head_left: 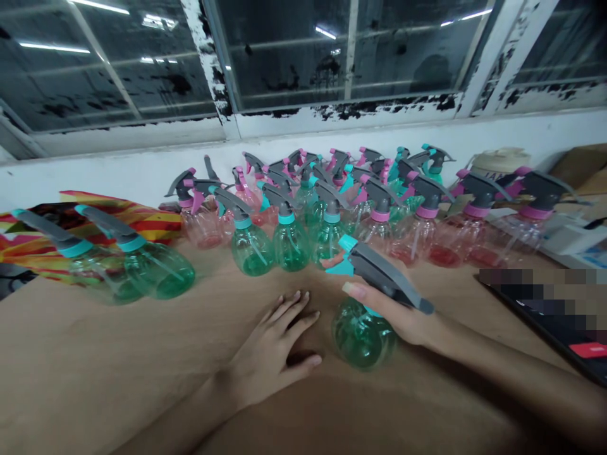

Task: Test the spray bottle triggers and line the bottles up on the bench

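Observation:
My right hand (403, 313) is wrapped round the neck of a green spray bottle (363, 338) with a grey and turquoise trigger head. Its thumb lies along the near side, and the other fingers are mostly hidden behind the head. To the left of that bottle, my left hand (279, 351) rests palm down on the wooden table (180, 373), fingers spread, holding nothing. Just beyond both hands stand more green spray bottles (291, 246) with turquoise collars.
Several pink spray bottles (424, 237) fill the back and right. Two green bottles (161, 272) stand at left before a colourful cloth (142, 218). A dark flat device (526, 316), partly blurred out, lies at right. Behind are a white jar (502, 161), a cardboard box (581, 167) and windows (294, 57).

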The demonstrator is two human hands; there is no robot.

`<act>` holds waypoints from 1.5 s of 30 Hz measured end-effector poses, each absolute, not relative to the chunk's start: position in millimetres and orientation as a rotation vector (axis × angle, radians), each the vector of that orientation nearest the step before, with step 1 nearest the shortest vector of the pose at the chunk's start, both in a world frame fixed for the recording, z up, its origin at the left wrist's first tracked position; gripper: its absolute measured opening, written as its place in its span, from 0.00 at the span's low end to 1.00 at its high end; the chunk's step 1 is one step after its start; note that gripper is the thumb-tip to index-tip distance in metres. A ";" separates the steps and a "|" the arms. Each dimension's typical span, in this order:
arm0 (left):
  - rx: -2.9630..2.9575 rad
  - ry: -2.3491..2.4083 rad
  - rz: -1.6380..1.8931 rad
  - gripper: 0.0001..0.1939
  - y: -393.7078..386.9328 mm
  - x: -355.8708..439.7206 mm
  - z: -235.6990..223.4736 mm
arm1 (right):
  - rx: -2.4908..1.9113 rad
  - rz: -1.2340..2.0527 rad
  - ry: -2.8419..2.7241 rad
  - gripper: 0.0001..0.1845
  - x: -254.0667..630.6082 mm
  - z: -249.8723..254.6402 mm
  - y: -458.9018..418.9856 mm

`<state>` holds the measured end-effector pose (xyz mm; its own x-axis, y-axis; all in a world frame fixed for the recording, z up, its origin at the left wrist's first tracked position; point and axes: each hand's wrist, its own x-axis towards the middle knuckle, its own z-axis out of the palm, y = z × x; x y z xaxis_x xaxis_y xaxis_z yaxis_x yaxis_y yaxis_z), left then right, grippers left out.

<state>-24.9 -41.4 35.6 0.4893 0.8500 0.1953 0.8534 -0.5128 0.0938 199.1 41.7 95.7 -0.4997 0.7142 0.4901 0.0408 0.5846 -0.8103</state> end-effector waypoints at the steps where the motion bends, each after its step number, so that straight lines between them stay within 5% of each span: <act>1: -2.695 -1.542 -0.342 0.29 -41.2 -24.6 35.7 | -0.611 0.961 -1.928 0.14 199.3 95.8 40.8; 35: -2.676 -1.489 -0.280 0.29 -38.8 -26.2 33.5 | -0.517 0.815 -1.914 0.09 179.0 106.0 37.0; 45: -2.663 -1.485 -0.286 0.29 -39.5 -24.1 35.3 | -0.571 1.104 -1.864 0.14 181.5 99.0 35.7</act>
<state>-24.1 -39.5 35.3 0.5130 0.8347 0.2002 0.8494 -0.5273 0.0222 181.5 35.7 99.0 -0.5152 0.7301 0.4489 -0.0427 0.5012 -0.8642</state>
